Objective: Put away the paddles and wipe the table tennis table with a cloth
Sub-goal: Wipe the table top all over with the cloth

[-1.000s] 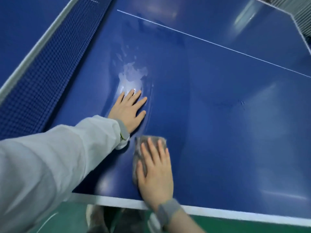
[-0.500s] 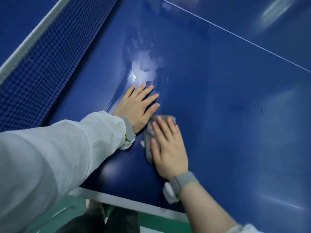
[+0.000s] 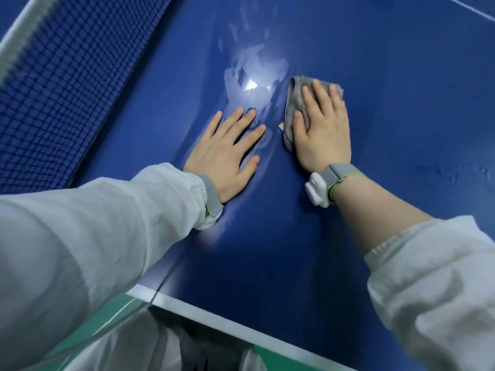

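Observation:
The blue table tennis table (image 3: pixel 388 89) fills the head view. My right hand (image 3: pixel 321 129) lies flat with straight fingers on a grey cloth (image 3: pixel 294 100) and presses it onto the table surface. Most of the cloth is hidden under the palm; its left edge and far end stick out. My left hand (image 3: pixel 227 153) rests flat on the bare table just left of the cloth, fingers spread, holding nothing. A shiny wet smear (image 3: pixel 254 73) lies just beyond my left fingertips. No paddles are in view.
The dark blue net (image 3: pixel 67 84) with its white top band runs along the left side. The table's white near edge (image 3: pixel 214 319) crosses the bottom, with green floor (image 3: pixel 112 314) below it. A white line (image 3: pixel 466 6) shows at the top right.
My right hand has slid the cloth forward, away from the near edge, from behind my left hand to beside and beyond it. My left hand has stayed planted on the table.

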A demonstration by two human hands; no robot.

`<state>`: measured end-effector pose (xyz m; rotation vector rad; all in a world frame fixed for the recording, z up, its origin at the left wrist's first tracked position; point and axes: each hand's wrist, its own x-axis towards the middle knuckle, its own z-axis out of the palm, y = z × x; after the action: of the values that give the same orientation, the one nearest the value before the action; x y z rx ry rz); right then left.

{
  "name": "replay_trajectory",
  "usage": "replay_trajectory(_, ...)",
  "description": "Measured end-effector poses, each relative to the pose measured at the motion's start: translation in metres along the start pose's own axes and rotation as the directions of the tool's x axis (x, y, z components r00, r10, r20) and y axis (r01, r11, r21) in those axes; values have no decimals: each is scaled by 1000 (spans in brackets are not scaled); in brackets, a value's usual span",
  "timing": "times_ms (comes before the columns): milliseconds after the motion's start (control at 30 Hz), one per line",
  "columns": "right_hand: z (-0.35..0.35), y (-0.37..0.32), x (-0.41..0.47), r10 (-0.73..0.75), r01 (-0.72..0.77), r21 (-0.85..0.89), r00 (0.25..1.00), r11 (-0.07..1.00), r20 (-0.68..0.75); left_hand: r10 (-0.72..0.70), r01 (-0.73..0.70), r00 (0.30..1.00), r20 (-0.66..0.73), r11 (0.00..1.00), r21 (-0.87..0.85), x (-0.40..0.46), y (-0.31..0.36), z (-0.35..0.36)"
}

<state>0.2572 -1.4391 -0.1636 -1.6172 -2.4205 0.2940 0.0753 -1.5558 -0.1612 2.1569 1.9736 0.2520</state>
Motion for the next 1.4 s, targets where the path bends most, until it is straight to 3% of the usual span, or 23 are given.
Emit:
replay_trajectory(267,-1,-25,-39,86,-86,12,996,996,-10,20,-20,1000,-6,999,-26,2,-3,0)
replay_trajectory(500,13,-100,-160,94,-94,10,995,996,-43,31,-31,1000,-1,996,-82,-1,-1,-5)
replay_trajectory(667,23,-175,-248,101,-100,62,995,993,-12,11,1,999,48,967,-254,-6,-3,-14)
replay_trajectory(867,26,-212,-296,101,-102,9,992,995,71,32,-14,994,105,986,-163,-20,0,-15)
replay_trajectory(967,23,-198,-302,79,-78,-21,995,997,65,5,8,996,86,990,-142,-35,5,-13)
replay_trajectory(1167,7,-130,-303,216,-216,-68,976,974,-19,-194,192,981,-3,974,-121,-33,44,-7)
replay_trajectory(1333,-3,-78,-273,291,-292,-72,956,954,-27,-133,128,990,-53,988,-89,-8,82,7)
replay_trajectory(1400,-9,-49,-246,301,-301,-60,954,952,-21,-181,177,981,-66,982,-62,15,99,12)
